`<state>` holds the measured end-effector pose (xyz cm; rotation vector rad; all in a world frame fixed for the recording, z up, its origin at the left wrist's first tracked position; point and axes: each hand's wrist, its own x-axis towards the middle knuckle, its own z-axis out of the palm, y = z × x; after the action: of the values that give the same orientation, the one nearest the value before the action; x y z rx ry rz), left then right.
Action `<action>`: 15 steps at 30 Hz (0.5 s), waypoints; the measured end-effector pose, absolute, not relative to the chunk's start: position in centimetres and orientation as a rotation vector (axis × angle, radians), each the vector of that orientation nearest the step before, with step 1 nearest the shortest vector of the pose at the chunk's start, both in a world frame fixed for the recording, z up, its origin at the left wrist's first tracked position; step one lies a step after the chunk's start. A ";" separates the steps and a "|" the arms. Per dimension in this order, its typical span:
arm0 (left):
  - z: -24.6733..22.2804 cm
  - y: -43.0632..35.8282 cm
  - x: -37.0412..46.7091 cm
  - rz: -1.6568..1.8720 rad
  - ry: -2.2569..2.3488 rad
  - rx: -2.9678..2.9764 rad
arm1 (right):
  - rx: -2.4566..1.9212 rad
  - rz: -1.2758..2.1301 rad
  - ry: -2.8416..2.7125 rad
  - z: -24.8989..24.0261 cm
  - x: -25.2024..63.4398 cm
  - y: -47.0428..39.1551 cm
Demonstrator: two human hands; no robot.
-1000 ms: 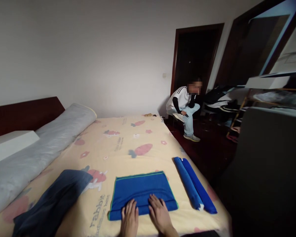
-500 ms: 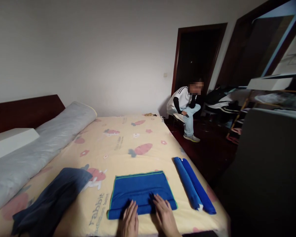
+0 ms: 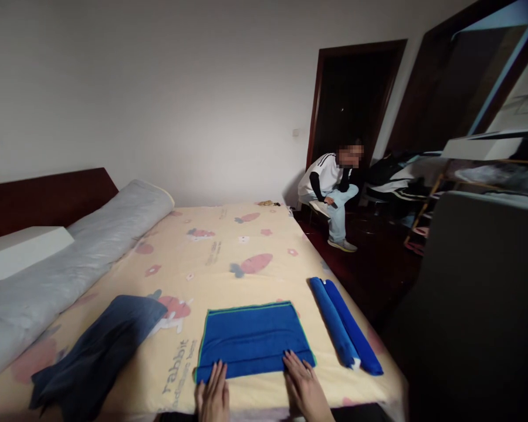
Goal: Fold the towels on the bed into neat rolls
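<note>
A blue towel [image 3: 253, 336] with green edging lies folded on the bed, and its near edge is turned over into a flat strip. My left hand [image 3: 214, 391] rests on the left end of that strip, fingers stretched out. Near the strip's right end, my right hand [image 3: 305, 384] lies with its fingers extended and the tips on the cloth. Neither hand grips anything that I can see. Right of the towel lie a blue rolled towel [image 3: 334, 322] and a darker blue rolled towel [image 3: 354, 328], side by side. A crumpled dark blue cloth [image 3: 99, 351] is to the left.
The bed [image 3: 229, 287] has a yellow patterned sheet. Along its left side lies a long grey bedding roll [image 3: 101, 240] with a white box [image 3: 26, 249] on it. A person [image 3: 328, 190] sits beyond the bed's far right corner. A dark cabinet [image 3: 475, 305] stands at right.
My hands have moved apart along the near edge of the towel, the left one leftward and the right one slightly rightward. The rolled towels and the dark cloth stay in place.
</note>
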<state>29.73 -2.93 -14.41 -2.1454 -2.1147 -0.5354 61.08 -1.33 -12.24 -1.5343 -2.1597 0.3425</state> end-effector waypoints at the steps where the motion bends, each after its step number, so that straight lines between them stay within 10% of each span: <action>1: -14.4 -3.0 29.1 -0.528 -2.185 -2.079 | -1.544 0.362 -2.129 -12.4 61.9 -1.3; 15: -9.9 -0.8 27.8 -0.438 -2.279 -2.025 | -1.645 0.310 -2.124 -8.7 62.4 1.3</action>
<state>27.76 -0.84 -9.91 -2.0250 -2.2794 -0.4382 62.44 1.27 -8.69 -1.6451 -2.1237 0.3100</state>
